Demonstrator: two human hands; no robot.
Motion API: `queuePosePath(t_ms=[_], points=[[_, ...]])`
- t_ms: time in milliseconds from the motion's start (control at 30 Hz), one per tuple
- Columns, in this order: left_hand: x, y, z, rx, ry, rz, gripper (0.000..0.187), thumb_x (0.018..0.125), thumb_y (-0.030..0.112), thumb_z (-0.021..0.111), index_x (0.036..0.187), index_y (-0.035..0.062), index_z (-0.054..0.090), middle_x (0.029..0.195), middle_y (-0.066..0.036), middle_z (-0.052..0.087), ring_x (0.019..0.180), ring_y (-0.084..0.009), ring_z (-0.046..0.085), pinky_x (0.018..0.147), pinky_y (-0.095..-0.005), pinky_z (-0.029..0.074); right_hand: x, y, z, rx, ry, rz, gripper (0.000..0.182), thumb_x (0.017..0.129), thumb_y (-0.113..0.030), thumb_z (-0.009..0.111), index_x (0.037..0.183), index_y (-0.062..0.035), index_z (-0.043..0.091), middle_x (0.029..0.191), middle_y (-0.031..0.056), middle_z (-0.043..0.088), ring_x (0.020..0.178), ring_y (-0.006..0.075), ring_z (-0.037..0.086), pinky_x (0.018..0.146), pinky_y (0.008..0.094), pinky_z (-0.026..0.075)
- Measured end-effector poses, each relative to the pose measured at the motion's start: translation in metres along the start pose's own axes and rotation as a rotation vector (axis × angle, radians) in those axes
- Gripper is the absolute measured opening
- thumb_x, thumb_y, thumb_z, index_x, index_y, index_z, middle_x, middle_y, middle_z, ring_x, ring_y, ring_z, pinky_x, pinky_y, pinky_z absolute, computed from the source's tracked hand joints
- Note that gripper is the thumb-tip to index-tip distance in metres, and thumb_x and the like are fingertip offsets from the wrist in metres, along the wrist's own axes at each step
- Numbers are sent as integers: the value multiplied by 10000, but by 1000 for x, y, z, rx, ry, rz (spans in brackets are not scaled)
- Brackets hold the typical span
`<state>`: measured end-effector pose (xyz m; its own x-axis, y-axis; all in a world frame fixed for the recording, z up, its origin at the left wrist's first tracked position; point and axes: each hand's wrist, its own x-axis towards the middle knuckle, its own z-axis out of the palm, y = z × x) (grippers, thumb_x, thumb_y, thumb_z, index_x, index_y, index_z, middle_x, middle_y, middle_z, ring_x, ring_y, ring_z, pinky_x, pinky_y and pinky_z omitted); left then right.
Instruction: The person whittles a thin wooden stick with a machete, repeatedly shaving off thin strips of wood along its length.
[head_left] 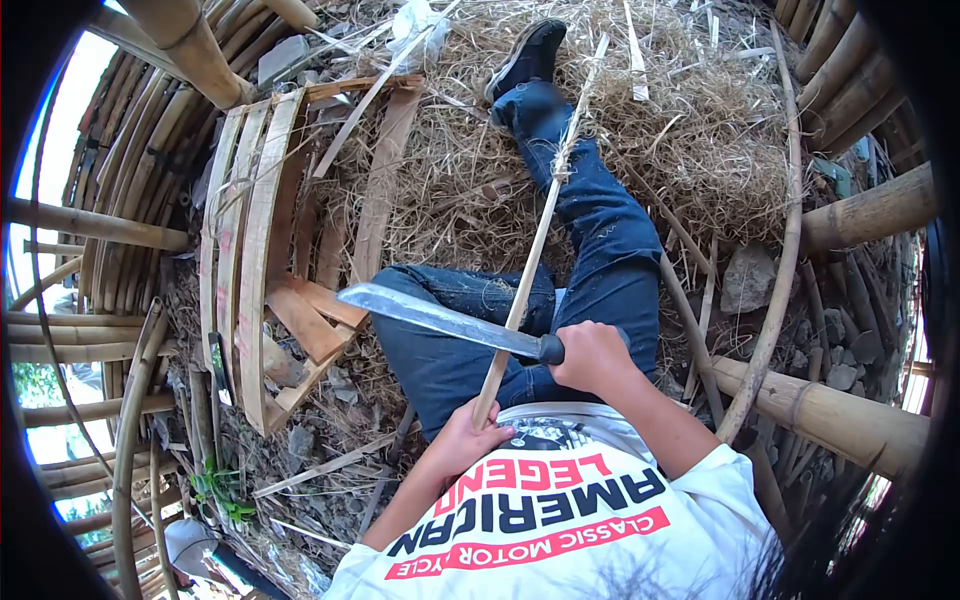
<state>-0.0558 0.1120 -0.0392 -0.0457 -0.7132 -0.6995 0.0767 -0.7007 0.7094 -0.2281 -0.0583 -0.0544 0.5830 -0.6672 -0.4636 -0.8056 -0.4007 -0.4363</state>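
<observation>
In the head view my right hand [592,358] is closed round the dark handle of a machete [440,318]. Its long blade points left and lies across a thin bamboo strip [533,255]. My left hand [466,438] grips the lower end of that strip close to my shirt. From there the strip slants up and away over my jeans [610,225], with frayed fibres partway along it. Its far end reaches near my shoe [530,60].
A broken wooden crate [262,240] stands to the left. Dry shavings [710,150] cover the ground ahead. Thick bamboo poles [825,415] and a bent branch [787,220] lie at the right, near a rock [748,278]. A bamboo fence [125,190] borders the left side.
</observation>
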Motion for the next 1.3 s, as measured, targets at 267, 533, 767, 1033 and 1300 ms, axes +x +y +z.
queuePosePath(t_ms=[267,533,767,1033,1300], points=[[-2,3,-2,-52,-31,-25,315,819,85,752,863,92,440,707,64,444,651,-15,420,556,-199,350,-14,-2,-5,62,-23,-106,205,702,-264,664,717,-60,676,687,195,661,696,372,672,684,451,546],[0,3,-2,-50,-42,-59,329,814,46,749,865,94,427,689,72,426,625,-8,404,547,-192,345,-15,-4,9,126,22,-68,190,700,-259,666,732,-73,685,683,193,660,682,372,670,684,459,544],[-2,7,-5,14,-11,-44,335,815,49,753,877,84,425,680,77,410,611,-7,391,536,-193,334,9,16,2,58,45,18,205,707,-260,667,769,-67,695,733,179,683,719,356,688,706,455,552],[-4,5,-11,41,-44,-28,314,817,54,744,883,72,438,656,69,401,598,-25,377,527,-218,337,2,10,-7,80,5,-8,197,712,-252,656,756,-62,685,737,192,677,733,375,679,718,468,546],[0,9,-9,19,-36,-82,339,807,12,739,872,103,419,668,76,447,621,-3,432,551,-190,363,23,18,-10,102,117,128,223,717,-228,660,787,-18,693,785,206,688,771,370,689,753,453,555]])
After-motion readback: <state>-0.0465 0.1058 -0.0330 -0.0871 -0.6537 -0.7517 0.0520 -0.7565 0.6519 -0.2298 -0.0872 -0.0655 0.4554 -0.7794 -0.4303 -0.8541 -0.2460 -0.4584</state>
